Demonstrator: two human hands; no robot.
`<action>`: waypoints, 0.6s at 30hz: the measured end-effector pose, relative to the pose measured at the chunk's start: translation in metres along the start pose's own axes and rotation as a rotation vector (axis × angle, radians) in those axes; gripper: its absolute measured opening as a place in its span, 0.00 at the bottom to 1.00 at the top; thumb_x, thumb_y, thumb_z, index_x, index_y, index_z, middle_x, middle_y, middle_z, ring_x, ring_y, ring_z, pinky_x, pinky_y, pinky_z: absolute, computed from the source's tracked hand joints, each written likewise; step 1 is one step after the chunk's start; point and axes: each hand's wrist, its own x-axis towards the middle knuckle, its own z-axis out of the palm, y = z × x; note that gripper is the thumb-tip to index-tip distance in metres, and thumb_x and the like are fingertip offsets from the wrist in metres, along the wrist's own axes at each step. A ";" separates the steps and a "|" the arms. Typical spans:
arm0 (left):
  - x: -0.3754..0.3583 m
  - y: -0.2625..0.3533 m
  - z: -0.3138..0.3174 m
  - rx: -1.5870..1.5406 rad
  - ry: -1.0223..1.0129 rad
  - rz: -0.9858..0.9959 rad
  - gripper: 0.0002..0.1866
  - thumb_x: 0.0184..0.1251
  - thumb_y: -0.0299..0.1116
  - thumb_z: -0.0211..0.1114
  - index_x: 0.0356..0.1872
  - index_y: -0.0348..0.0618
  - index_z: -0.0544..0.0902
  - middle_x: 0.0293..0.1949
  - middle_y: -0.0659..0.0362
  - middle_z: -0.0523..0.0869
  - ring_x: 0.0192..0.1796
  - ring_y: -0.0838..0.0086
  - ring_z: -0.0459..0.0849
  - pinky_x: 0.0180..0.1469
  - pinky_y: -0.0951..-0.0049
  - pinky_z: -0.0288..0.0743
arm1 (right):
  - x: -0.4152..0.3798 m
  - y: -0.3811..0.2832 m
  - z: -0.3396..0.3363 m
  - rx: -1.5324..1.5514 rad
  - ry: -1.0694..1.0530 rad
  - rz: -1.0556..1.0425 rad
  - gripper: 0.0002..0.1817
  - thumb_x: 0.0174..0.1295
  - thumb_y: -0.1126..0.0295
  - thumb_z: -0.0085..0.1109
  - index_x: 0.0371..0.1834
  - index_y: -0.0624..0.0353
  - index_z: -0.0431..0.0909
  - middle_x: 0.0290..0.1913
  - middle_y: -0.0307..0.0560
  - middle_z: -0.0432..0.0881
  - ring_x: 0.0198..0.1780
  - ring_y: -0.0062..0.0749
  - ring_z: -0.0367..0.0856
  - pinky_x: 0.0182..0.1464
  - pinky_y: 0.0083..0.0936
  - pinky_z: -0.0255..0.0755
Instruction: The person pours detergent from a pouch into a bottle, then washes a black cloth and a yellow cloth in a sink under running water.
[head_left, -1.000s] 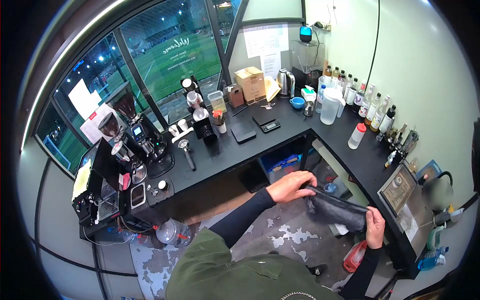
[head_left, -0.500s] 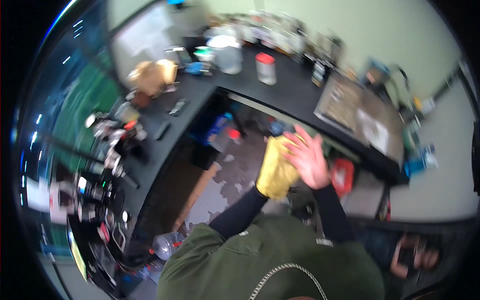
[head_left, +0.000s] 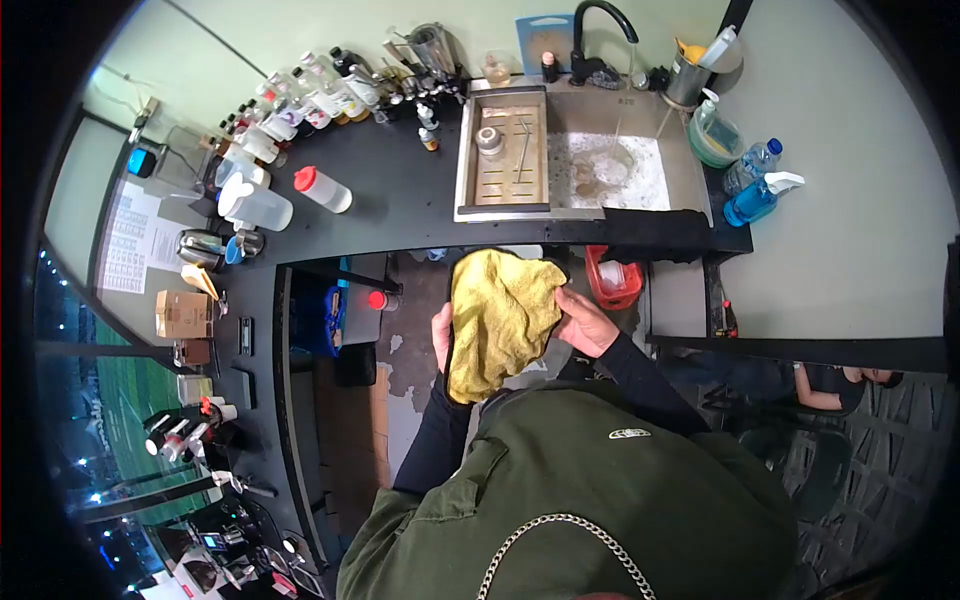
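Note:
A crumpled yellow cloth [head_left: 500, 322] with a dark edge hangs spread between my two hands, in front of my chest. My left hand [head_left: 441, 336] grips its left side; most of those fingers are hidden behind the fabric. At the right edge, my right hand [head_left: 588, 324] pinches the cloth between thumb and fingers. Beyond the cloth lies a metal sink [head_left: 682, 165] with white foam in it, and a thin stream of water seems to fall from the black faucet [head_left: 606, 14].
Beside the basin sits a drain tray [head_left: 505, 185] with a small cup. A red-lidded container [head_left: 323, 189] and several bottles [head_left: 300, 105] stand on the black counter [head_left: 390, 205]. A blue spray bottle [head_left: 752, 203] is right of the sink. Another person [head_left: 830, 385] sits at the right.
My right hand, earlier open with fingers spread against the cloth, now pinches its edge. The cloth has been spread wider between both hands. My view has turned towards the sink.

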 end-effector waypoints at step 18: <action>0.214 0.043 -0.091 2.076 -0.150 0.620 0.11 0.65 0.35 0.65 0.42 0.39 0.81 0.35 0.49 0.84 0.41 0.53 0.84 0.41 0.61 0.77 | 0.108 -0.110 -0.069 -1.727 0.633 -0.341 0.12 0.66 0.60 0.56 0.44 0.55 0.78 0.41 0.53 0.81 0.47 0.54 0.80 0.47 0.45 0.74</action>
